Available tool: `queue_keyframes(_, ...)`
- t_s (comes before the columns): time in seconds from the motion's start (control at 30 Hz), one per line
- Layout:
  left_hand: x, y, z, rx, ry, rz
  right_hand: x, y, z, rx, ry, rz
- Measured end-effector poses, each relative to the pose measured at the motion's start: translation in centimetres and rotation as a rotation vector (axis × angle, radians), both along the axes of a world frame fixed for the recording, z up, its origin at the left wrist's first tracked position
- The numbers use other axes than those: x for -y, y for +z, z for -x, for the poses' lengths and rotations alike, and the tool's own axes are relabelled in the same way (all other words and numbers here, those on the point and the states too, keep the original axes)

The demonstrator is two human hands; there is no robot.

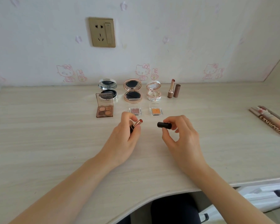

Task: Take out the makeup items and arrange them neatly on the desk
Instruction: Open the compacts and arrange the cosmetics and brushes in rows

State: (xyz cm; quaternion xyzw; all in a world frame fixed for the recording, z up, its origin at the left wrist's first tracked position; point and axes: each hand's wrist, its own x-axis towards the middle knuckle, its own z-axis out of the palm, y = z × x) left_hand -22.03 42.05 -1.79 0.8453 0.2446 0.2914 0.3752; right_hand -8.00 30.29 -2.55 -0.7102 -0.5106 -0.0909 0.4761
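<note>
The left grip [126, 138] pinches the opened lipstick [138, 122] and the right grip [181, 136] its black cap [164, 125] above the counter [55, 126], both best stood upright, side by side, beside the brown lipstick [171, 89].

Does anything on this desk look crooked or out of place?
Mostly tidy. The four-colour palette sits slightly off-centre before the silver compact, its raised lid hiding part of it. The pink striped package at the far right lies slanted, apart from the rows.
</note>
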Motion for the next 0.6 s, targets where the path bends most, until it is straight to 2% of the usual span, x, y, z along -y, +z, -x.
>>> queue_keyframes(0.17,0.2,0.3,0.0,-0.012,0.001,-0.018,0.1,0.1,0.1,-0.069,0.051,0.020)
queue_keyframes(0.3,0.5,0.7,-0.8,0.012,0.006,-0.009,0.5,0.8,-0.5,-0.399,0.122,0.019)
queue_keyframes(0.37,0.8,0.9,-1.4,0.046,0.004,0.052,0.8,1.1,-1.2,-0.488,0.127,-0.002)
queue_keyframes(0.47,1.2,1.2,-3.0,0.081,-0.013,0.118,1.1,1.6,-2.7,-0.542,0.085,-0.021)
queue_keyframes(0.6,1.6,1.5,-6.6,0.106,0.014,0.086,1.6,1.8,-5.9,-0.556,0.008,-0.012)
